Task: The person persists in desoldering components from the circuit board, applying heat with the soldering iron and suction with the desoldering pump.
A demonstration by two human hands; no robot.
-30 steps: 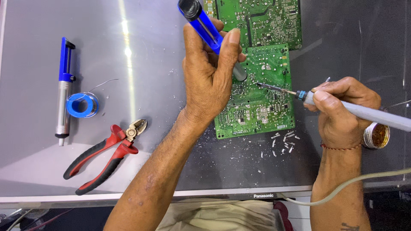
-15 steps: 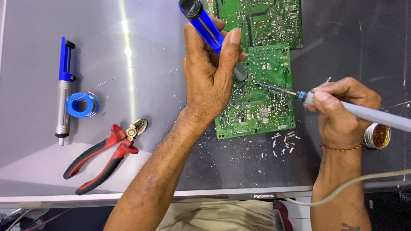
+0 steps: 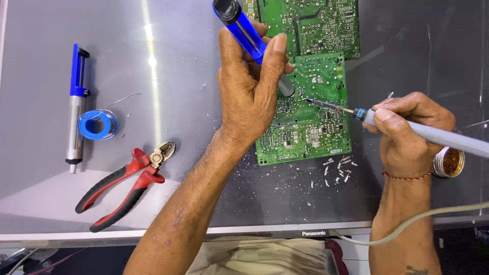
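Head cam: blue desoldering pump (image 3: 249,38) is gripped by left hand (image 3: 249,97), nozzle set on green circuit board (image 3: 310,127) near the panel's (image 3: 193,66) far-right area. Soldering iron (image 3: 407,130) is clenched in right hand (image 3: 407,132), tip touching the board just beside the nozzle.

The big flat panel (image 3: 102,203) that carries the things is shiny grey, with a silver strip along its near edge. Two circuit boards (image 3: 305,122) near the far edge are green with tiny silver dots and lines. The suction pump (image 3: 244,30) in the left hand (image 3: 249,97) is blue with a black top. The soldering iron (image 3: 433,137) in the right hand (image 3: 407,132) is pale grey with a blue ring. Near the left edge lie a blue and silver pump (image 3: 76,102), a blue reel (image 3: 98,125) and red and black cutters (image 3: 122,186). The small tin (image 3: 449,162) is golden brown inside.
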